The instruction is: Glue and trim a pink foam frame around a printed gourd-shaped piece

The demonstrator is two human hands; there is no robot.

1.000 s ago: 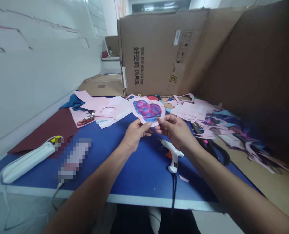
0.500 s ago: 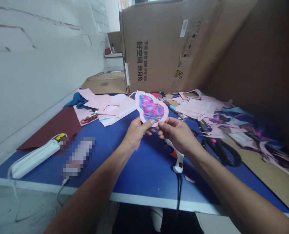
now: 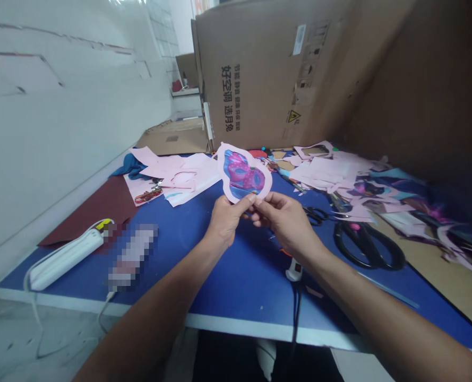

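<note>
A pink-edged paper cutout [image 3: 242, 173] with a blue and magenta printed picture is held up above the blue table [image 3: 228, 276]. My left hand [image 3: 224, 223] pinches its lower edge from the left, and my right hand [image 3: 285, 220] pinches the same edge from the right. Both hands' fingertips meet at the cutout's bottom. A white glue gun [image 3: 294, 270] lies on the table, mostly hidden under my right wrist.
Large black scissors [image 3: 369, 246] lie right of my hands, with smaller scissors [image 3: 317, 214] beside them. Pink paper scraps [image 3: 331, 172] litter the far table. A white power strip [image 3: 66, 259] lies at the left. Tall cardboard boxes [image 3: 259, 79] wall off the back and right.
The cutout has turned from lying wide to standing more upright in my fingers and risen slightly. The view shifted, bringing the black scissors more into sight.
</note>
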